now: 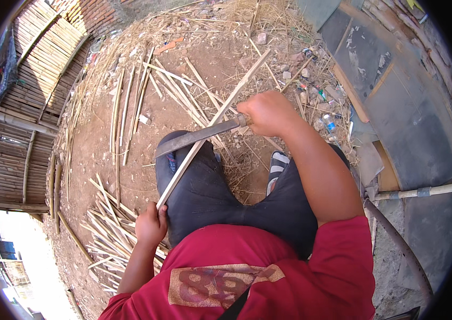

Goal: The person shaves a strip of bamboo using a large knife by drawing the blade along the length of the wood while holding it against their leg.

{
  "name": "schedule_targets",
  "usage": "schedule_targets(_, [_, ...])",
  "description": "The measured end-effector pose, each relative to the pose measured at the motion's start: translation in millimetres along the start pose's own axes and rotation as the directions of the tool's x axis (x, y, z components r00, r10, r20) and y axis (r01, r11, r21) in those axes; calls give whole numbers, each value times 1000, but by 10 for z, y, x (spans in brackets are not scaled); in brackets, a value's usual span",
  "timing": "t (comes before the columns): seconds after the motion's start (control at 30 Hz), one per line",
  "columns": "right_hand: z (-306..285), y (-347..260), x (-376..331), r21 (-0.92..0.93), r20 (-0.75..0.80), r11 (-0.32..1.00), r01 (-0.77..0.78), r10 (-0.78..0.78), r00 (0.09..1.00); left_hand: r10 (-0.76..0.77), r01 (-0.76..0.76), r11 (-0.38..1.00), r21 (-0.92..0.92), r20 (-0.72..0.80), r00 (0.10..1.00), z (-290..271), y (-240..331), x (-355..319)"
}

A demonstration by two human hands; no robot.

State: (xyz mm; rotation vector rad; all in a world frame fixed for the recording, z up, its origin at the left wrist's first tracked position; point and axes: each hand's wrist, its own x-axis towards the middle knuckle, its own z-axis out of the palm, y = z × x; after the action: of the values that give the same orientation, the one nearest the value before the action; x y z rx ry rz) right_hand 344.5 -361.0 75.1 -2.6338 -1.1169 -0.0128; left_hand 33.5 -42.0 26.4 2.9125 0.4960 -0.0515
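Item: long bamboo strip point(212, 120), pale, narrow, lying diagonally across the person's left knee point(194, 176); its far end points to the litter of dry straw at the upper part of the yard, its near end sits at the left thigh.

Left hand point(151, 224): closed round the near end of the strip, fingers curled, thumb uppermost.

Right hand point(268, 113): fist clenched on the handle of a long dark blade point(196, 137). The blade lies flat across the strip, crossing it just above the knee, edge touching the bamboo.

Seat and dress: black trousers, red shirt, one striped sandal point(277, 165) visible between the knees.

Surroundings: bare earth ground point(98, 144); pile of split bamboo slivers point(111, 229) beside the left hand; more loose strips point(130, 106) scattered beyond the knee; woven bamboo panels point(29, 106) along the left edge of the yard; grey slabs point(412, 106) and a pale pole point(423, 191) at the right edge.
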Motion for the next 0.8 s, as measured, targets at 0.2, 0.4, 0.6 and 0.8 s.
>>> schedule_targets(0.2, [-52,684,-32,238,-132,829,-506,544,829,-4,5,1000,13,-63,998,91,55,7])
schedule_targets(0.4, [40,141,-67,112,0,976,-186,187,982,11,-9,999,31,-72,997,125,50,2])
schedule_targets(0.6, [-126,30,7,125,120,972,-200,186,975,28,-26,1000,16,-141,990,141,14,-24])
schedule_targets(0.8, [44,679,-13,294,-158,856,-425,482,862,29,-29,1000,5,-150,988,120,47,-11])
